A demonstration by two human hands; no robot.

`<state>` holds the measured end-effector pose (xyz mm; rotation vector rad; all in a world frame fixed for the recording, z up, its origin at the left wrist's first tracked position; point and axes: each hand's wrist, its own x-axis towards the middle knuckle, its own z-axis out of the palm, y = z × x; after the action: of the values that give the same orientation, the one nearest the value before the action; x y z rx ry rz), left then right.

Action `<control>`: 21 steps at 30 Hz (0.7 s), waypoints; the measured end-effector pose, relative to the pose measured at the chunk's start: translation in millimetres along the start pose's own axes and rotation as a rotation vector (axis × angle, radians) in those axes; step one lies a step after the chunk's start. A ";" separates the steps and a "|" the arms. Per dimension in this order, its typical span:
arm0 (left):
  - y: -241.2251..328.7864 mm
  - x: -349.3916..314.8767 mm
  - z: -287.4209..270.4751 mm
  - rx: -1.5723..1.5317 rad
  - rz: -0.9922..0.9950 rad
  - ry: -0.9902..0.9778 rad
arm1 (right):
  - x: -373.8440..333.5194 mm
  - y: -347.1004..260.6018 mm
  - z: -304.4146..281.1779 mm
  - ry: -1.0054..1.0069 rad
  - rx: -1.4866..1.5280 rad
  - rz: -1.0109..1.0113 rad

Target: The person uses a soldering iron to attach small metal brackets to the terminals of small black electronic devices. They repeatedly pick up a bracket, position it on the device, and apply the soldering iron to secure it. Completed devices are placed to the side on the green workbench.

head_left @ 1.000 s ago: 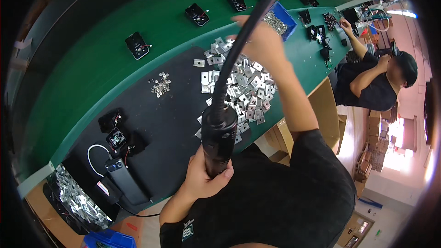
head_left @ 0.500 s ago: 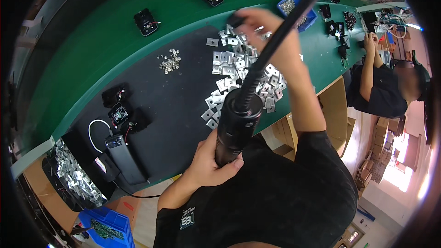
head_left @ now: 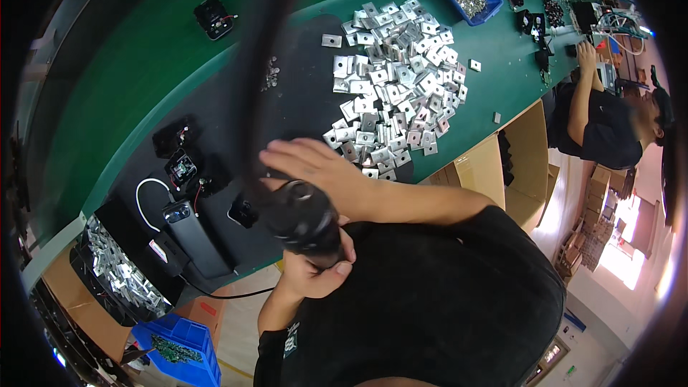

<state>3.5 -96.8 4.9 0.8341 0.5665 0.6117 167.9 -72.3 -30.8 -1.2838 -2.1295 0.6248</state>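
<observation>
My left hand (head_left: 315, 279) is wrapped round the lower part of a black corded electric screwdriver (head_left: 301, 222). Its thick cord rises blurred across the view, and its tip is hidden. My right hand (head_left: 326, 168) lies across just behind the screwdriver's top, fingers stretched out. Its thumb and underside are hidden, and I see nothing held in it. Left of the tool, on the dark mat, rests a small black housing (head_left: 244, 211). Beyond my right hand spreads a big heap of silver metal clips (head_left: 398, 86). Small screws (head_left: 271, 75) show partly behind the cord.
Black housings with wires (head_left: 180, 166) lie left, beside a black power bank (head_left: 192, 236) with a white cable. A black bin (head_left: 172, 287) holds more metal pieces. A blue bin of small parts (head_left: 494, 7) stands far right. A co-worker (head_left: 602, 115) works at the right.
My right hand has come back from the far side of the clip heap to the screwdriver. The dark thing it held is gone from its fingers. A black housing now shows on the mat.
</observation>
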 end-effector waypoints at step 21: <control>-6.1 50.2 -15.4 0.203 0.090 -0.189 | -37.3 53.5 -73.1 -0.066 -0.003 0.054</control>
<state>29.6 -57.7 -19.4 1.1005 0.4250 0.5557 265.2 -75.6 -20.7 -1.3434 -2.1560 0.6954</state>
